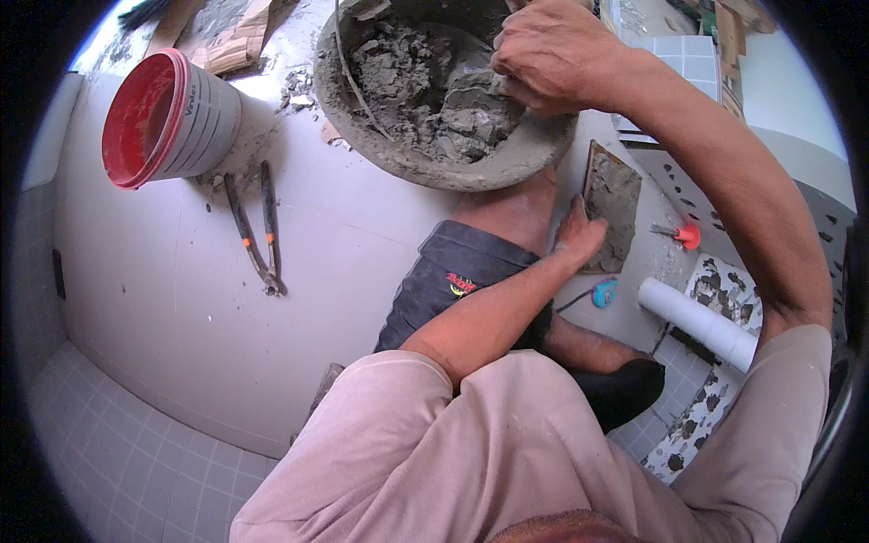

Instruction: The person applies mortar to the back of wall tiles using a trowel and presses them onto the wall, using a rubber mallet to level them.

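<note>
Beside one tile (612, 204): one basin (434, 167).

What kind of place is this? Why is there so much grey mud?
Probably a room being tiled, like a bathroom under repair. The right hand digs into a pan of wet mortar, the left hand holds a mortar-coated tile, and a red bucket and pincers lie on the floor.

The right hand (552, 54) had its fingertips buried in the grey mortar (434, 90), so whatever it gripped could not be told. The mortar pan (453, 172) was cut off by the top edge. The left hand (579, 237) covered the near edge of the mortar-coated tile (614, 204). The white pipe (697, 321) ran behind the right forearm. The pliers' (258, 226) jaws were too small to make out.
</note>
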`<state>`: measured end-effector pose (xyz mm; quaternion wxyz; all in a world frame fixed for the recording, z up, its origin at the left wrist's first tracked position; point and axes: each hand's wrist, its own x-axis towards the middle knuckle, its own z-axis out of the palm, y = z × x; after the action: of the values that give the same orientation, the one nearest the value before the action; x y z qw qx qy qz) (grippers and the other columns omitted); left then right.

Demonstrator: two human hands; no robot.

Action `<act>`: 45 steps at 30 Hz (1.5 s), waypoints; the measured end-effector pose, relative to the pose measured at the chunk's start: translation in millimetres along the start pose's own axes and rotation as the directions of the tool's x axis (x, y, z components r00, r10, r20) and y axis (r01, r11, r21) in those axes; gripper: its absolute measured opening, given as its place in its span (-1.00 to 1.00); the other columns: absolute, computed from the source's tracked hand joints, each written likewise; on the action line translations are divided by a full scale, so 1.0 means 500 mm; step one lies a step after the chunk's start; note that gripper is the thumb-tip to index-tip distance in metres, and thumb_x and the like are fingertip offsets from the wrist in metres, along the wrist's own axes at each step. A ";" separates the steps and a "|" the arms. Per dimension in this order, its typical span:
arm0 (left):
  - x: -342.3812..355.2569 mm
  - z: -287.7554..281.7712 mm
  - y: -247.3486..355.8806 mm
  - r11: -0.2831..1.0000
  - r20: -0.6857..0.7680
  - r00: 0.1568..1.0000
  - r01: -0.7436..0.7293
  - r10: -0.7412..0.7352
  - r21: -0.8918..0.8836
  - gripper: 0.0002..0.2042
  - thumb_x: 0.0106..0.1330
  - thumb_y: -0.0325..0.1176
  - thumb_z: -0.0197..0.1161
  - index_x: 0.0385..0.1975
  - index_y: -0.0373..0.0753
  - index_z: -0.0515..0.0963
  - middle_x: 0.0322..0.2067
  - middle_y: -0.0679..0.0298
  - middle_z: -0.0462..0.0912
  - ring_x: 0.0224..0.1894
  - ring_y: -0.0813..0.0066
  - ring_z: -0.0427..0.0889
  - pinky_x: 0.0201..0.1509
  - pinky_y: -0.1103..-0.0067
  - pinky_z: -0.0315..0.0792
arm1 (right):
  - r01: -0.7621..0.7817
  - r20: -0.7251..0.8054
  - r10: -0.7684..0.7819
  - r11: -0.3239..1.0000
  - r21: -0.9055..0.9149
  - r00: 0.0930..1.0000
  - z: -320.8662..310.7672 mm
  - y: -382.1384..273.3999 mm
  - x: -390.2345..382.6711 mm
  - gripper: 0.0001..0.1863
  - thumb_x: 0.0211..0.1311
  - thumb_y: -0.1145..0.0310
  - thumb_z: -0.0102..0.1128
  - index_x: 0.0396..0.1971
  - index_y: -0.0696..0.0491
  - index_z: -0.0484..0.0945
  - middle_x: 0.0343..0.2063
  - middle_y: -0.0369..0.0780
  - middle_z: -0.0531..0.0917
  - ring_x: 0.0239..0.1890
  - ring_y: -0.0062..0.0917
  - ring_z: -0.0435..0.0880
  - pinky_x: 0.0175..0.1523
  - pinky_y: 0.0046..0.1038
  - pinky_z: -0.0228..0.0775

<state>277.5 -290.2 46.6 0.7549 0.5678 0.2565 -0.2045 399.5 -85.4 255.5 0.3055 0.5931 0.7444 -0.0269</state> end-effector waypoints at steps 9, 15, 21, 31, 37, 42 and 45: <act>-0.011 -0.017 0.006 1.000 0.003 1.000 0.019 -0.019 0.016 -0.22 0.15 -0.17 0.05 0.39 -0.41 0.07 0.23 -0.27 0.35 0.27 -0.23 0.36 0.39 0.21 0.21 | -0.109 0.008 0.109 0.976 0.187 0.994 -0.031 0.018 -0.054 -0.68 0.03 0.02 0.13 -0.70 -0.09 0.63 -0.68 -0.17 0.62 -0.56 -0.23 0.57 -0.07 -0.22 0.23; 0.007 0.022 -0.011 0.997 -0.034 0.998 -0.045 0.046 0.055 -0.34 0.26 -0.18 0.01 0.34 -0.40 0.19 0.21 -0.31 0.36 0.27 -0.22 0.37 0.38 0.20 0.22 | -0.265 0.142 0.234 0.929 0.259 0.962 -0.043 0.032 -0.128 -0.62 0.09 -0.02 0.13 -0.66 -0.03 0.62 -0.66 -0.12 0.61 -0.50 -0.19 0.62 -0.10 -0.17 0.31; 0.069 -0.014 -0.056 0.991 -0.049 0.998 -0.051 0.045 -0.123 -0.55 0.34 -0.24 -0.09 0.11 -0.41 0.41 0.10 -0.27 0.48 0.20 -0.19 0.43 0.26 0.20 0.29 | -0.495 -0.004 0.588 0.685 0.535 0.809 -0.021 -0.013 -0.288 -0.74 0.10 0.22 0.18 -0.55 0.11 0.67 -0.55 -0.05 0.66 -0.46 -0.13 0.66 -0.38 -0.25 0.46; 0.019 -0.003 -0.010 0.811 0.011 0.992 0.111 -0.128 -0.574 -0.49 0.37 -0.08 -0.15 -0.04 -0.42 0.52 -0.09 0.00 0.59 -0.08 0.15 0.56 0.07 0.23 0.39 | -0.619 0.183 0.965 -0.029 0.785 0.186 0.154 -0.383 -0.614 -0.75 0.23 0.34 0.20 -0.21 0.21 0.60 -0.31 -0.01 0.64 -0.27 -0.17 0.63 -0.06 -0.28 0.43; 0.106 -0.048 -0.068 0.825 0.011 0.991 0.114 -0.130 -0.554 -0.51 0.36 -0.07 -0.17 -0.08 -0.39 0.52 -0.13 0.04 0.61 -0.10 0.15 0.58 0.10 0.25 0.41 | -0.714 0.048 0.995 -0.096 0.693 -0.087 0.258 -0.554 -0.560 -0.71 0.24 0.37 0.20 -0.12 0.19 0.45 -0.29 0.06 0.61 -0.21 0.03 0.61 -0.07 -0.14 0.42; 0.078 -0.024 -0.049 0.768 0.075 0.988 0.153 -0.136 -0.622 -0.55 0.39 -0.04 -0.18 -0.12 -0.30 0.51 -0.17 0.06 0.61 -0.14 0.07 0.59 0.08 0.18 0.45 | -0.718 0.463 0.886 -0.328 0.614 -0.008 0.335 -0.596 -0.522 -0.70 0.22 0.39 0.18 -0.16 0.17 0.31 -0.27 0.12 0.59 -0.17 0.15 0.57 -0.09 0.03 0.40; 0.068 -0.025 -0.030 0.802 0.016 0.990 0.121 -0.138 -0.585 -0.55 0.42 -0.04 -0.20 -0.11 -0.28 0.51 -0.15 0.06 0.61 -0.12 0.09 0.58 0.07 0.17 0.44 | -0.699 0.400 0.916 -0.311 0.644 -0.039 0.376 -0.625 -0.494 -0.70 0.19 0.41 0.19 -0.17 0.15 0.31 -0.26 0.12 0.59 -0.17 0.14 0.57 -0.08 0.07 0.39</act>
<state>293.2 -282.8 11.3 0.8734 0.2922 0.3555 -0.1591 225.0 -467.2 122.1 -0.1426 0.9890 0.0366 -0.0107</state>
